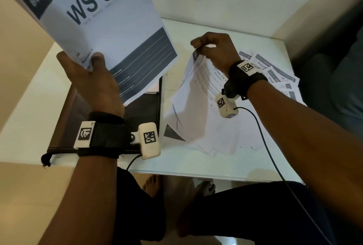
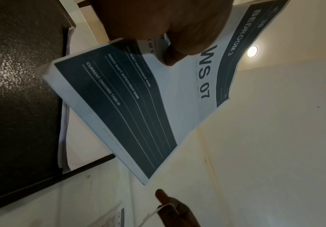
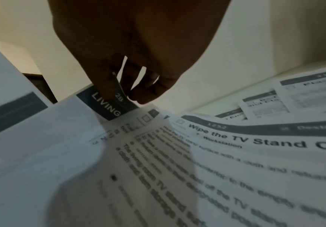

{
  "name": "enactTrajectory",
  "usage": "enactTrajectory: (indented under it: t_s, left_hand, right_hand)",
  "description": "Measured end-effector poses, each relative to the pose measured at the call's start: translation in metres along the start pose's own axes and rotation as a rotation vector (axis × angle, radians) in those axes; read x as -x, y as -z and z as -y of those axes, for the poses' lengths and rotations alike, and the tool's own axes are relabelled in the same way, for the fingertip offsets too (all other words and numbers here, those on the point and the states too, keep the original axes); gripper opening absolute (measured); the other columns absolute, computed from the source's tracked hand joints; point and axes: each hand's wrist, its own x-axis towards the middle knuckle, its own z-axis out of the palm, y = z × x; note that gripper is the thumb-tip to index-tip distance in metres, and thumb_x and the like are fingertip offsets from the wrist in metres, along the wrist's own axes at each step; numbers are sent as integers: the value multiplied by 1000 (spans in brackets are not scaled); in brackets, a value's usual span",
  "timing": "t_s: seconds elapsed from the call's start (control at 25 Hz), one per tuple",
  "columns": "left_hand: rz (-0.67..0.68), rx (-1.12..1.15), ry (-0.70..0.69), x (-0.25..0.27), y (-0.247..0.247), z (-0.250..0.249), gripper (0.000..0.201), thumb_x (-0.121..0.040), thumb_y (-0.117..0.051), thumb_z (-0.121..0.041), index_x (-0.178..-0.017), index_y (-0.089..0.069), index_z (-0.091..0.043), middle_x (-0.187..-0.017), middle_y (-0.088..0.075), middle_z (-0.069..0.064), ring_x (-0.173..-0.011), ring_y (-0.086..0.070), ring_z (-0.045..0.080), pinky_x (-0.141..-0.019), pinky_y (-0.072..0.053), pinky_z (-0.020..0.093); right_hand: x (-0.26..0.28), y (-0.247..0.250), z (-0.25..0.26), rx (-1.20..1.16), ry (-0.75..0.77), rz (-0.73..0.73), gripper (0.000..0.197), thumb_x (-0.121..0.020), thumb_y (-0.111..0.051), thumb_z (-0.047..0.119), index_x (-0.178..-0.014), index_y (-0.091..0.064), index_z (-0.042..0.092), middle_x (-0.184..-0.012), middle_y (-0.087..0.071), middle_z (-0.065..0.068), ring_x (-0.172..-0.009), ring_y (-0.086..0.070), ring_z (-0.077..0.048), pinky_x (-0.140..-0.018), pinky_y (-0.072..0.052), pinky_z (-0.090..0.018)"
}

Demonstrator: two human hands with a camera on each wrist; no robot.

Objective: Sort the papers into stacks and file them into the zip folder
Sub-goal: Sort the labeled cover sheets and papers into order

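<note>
- The left hand (image 1: 92,79) holds the "WS 07" Bedroom 3 sheets (image 1: 102,28) up off the table, thumb on the printed face and fingers behind, gripping only the lower corner. The wrist view shows more than one sheet in this grip; held so far from their middle, they could fan apart or slide out.
- The right hand (image 1: 214,48) pinches the top corner of a "Living" sheet (image 3: 107,104), peeling it up from the loose pile (image 1: 206,117) in the middle of the white table (image 1: 176,166). A pinch that small could tear the corner, or drag the "Wipe the TV Stand" page (image 3: 255,145) along with it.
- The pile's near sheets lie close to the table's front edge; a tug towards the person might send some over.
- More loose sheets (image 1: 279,75) are spread at the table's right edge, equally prone to slipping off.
- The dark zip folder (image 1: 141,111) lies open at the table's left side, some white pages already in it. With both hands full, Bedroom and Living sheets could get mixed.
</note>
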Motion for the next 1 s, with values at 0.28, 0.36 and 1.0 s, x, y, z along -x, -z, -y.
enactTrajectory:
  t_s: [0.28, 0.36, 1.0]
  left_hand:
    - [-29, -5, -1, 3, -3, 3, 43, -93, -61, -7, -126, -35, -18, -133, -46, 12, -112, -54, 18, -87, -52, 13]
    - [-39, -26, -18, 3, -4, 1, 41, -94, -60, -8, -125, -35, -19, -132, -47, 10, -108, -56, 14, -87, -52, 12]
    - [-26, 8, -63, 9, -7, -2, 36, -100, -60, -10, -126, -35, -15, -127, -50, 2, -103, -62, 8, -86, -54, 14]
  right_hand:
    - [-22, 18, 66, 25, 282, -26, 13, -81, -62, 8, -90, -72, 8, -94, -75, 3, -94, -70, -12, -94, -55, -36]
    - [-25, 25, 84, 73, 312, -5, 19, -84, -56, 10, -94, -72, 8, -91, -71, 7, -85, -66, -4, -84, -55, -26]
    - [-48, 39, 153, 421, 561, -151, 31, -97, -53, 32, -115, -73, 18, -105, -67, 12, -79, -53, 17, -77, -38, 0]
